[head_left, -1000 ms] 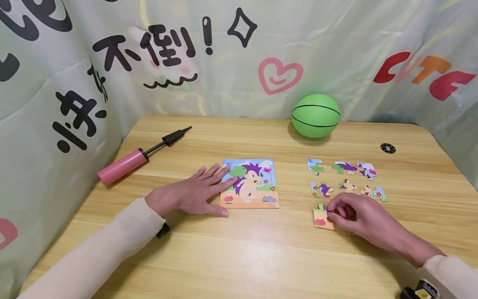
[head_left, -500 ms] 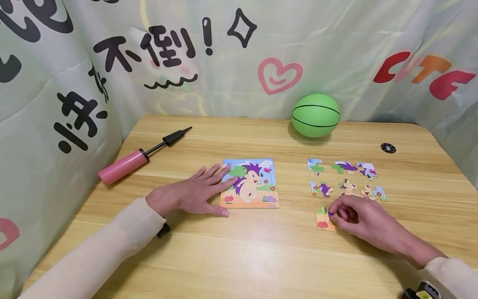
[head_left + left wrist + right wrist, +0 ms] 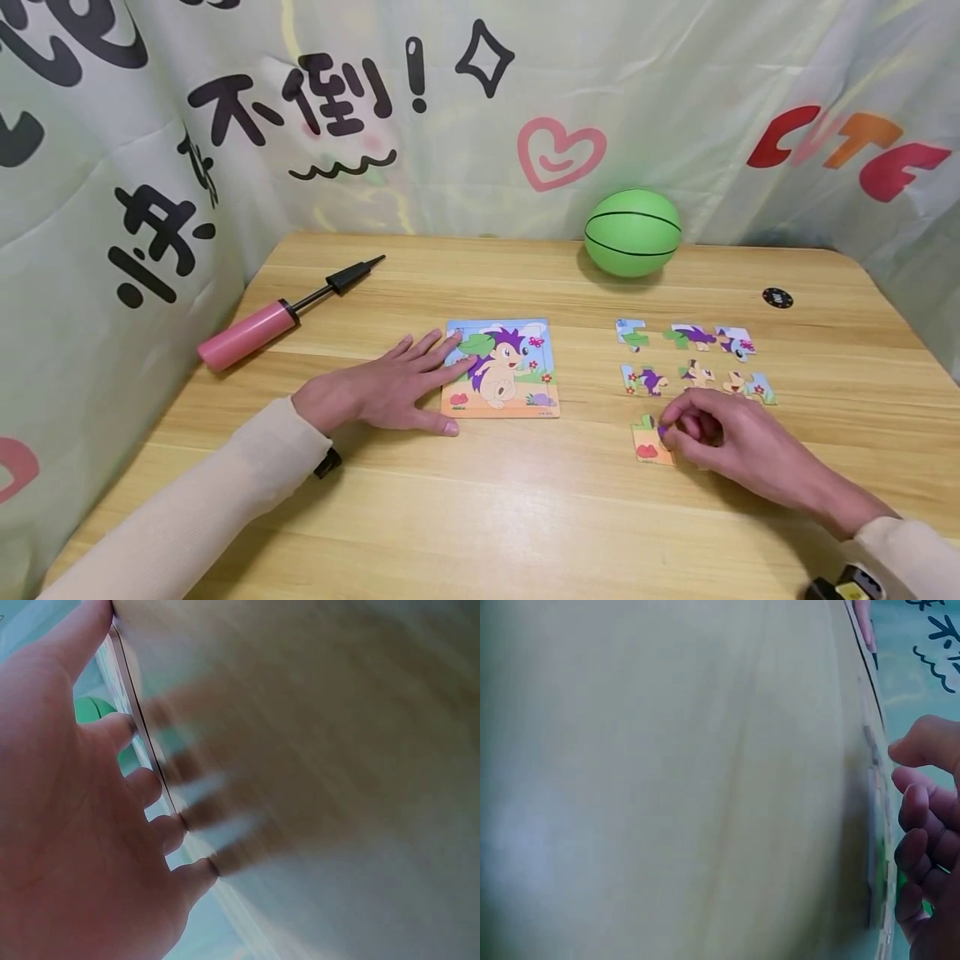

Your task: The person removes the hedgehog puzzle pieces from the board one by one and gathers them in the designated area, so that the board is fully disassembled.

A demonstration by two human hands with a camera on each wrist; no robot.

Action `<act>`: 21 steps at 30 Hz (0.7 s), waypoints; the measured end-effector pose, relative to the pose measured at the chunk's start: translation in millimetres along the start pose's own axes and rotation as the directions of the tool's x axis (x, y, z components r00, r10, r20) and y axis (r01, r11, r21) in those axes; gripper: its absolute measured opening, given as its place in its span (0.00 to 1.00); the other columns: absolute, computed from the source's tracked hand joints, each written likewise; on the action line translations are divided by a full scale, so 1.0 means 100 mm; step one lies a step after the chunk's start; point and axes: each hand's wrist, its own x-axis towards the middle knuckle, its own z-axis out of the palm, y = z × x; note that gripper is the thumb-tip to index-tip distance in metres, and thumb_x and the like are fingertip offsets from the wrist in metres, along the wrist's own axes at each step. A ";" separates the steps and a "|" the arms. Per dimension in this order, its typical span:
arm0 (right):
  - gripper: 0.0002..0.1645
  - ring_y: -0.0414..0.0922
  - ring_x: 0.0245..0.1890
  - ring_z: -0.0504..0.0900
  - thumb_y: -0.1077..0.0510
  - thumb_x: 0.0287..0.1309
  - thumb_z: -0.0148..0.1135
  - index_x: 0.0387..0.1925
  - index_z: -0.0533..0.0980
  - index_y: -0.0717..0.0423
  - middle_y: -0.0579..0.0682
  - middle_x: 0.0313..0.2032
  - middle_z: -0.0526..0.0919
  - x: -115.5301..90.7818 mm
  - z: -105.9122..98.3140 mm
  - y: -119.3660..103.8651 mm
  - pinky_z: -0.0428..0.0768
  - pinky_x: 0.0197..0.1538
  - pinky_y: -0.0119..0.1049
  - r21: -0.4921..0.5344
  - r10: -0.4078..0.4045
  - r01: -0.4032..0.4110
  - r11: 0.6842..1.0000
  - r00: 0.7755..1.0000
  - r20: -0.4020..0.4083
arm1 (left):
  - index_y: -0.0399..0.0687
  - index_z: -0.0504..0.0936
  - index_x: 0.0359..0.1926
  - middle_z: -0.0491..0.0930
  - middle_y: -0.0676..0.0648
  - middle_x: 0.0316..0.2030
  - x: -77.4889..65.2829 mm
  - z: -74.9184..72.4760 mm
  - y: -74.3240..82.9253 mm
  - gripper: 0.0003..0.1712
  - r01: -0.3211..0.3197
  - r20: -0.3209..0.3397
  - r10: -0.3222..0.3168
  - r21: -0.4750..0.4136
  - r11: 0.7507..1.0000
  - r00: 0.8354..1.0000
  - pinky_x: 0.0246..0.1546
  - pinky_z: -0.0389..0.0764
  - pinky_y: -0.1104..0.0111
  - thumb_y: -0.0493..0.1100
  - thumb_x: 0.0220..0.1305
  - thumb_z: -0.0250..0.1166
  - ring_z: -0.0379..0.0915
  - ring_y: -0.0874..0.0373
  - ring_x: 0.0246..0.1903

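My left hand [image 3: 397,383] lies spread and flat, its fingertips over the left edge of a square hedgehog picture board [image 3: 517,367]. In the left wrist view the fingers of the left hand [image 3: 97,802] are stretched out along the board's edge. On the right, thumb and index finger of my right hand [image 3: 720,433] pinch the right edge of a jigsaw puzzle piece [image 3: 648,446] with red shapes on an orange ground. The other fingers of the right hand [image 3: 930,817] are curled in the right wrist view. Part of the piece is hidden under the fingertips.
Beyond the right hand lie two rows of puzzle pieces [image 3: 632,332], including a piece [image 3: 752,387] partly behind the knuckles. A green ball [image 3: 632,233] sits at the table's back edge. A black round chip [image 3: 777,297] and a pink hand pump [image 3: 247,335] also lie there.
Within the first half second the pinched puzzle piece shifted slightly right and toward me, and its tilt lessened. Since then it has stayed about still. The left hand has not moved.
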 end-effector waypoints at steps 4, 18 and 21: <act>0.09 0.35 0.26 0.74 0.59 0.67 0.77 0.43 0.84 0.44 0.37 0.28 0.76 0.02 -0.09 -0.01 0.70 0.30 0.29 0.005 0.022 -0.022 1.000 0.999 -0.029 | 0.64 0.42 0.90 0.26 0.47 0.90 0.00 0.00 -0.01 0.56 0.001 0.000 -0.001 0.000 1.000 1.000 0.85 0.31 0.36 0.76 0.75 0.57 0.20 0.40 0.88; 0.05 0.26 0.35 0.74 0.58 0.72 0.72 0.47 0.86 0.48 0.35 0.34 0.85 0.15 -0.49 0.23 0.69 0.39 0.25 -0.096 0.055 -0.080 0.992 0.969 -0.241 | 0.65 0.41 0.90 0.25 0.47 0.89 -0.01 0.02 -0.05 0.56 -0.003 -0.015 0.002 -0.017 1.000 1.000 0.85 0.31 0.36 0.76 0.76 0.57 0.19 0.41 0.88; 0.06 0.22 0.37 0.73 0.56 0.74 0.71 0.49 0.86 0.51 0.31 0.37 0.85 0.15 -0.57 0.33 0.68 0.40 0.23 -0.119 0.084 -0.117 0.986 0.964 -0.253 | 0.65 0.40 0.90 0.24 0.46 0.89 -0.02 0.00 -0.07 0.55 -0.002 -0.048 0.000 -0.029 1.000 0.999 0.85 0.33 0.35 0.76 0.77 0.56 0.19 0.39 0.88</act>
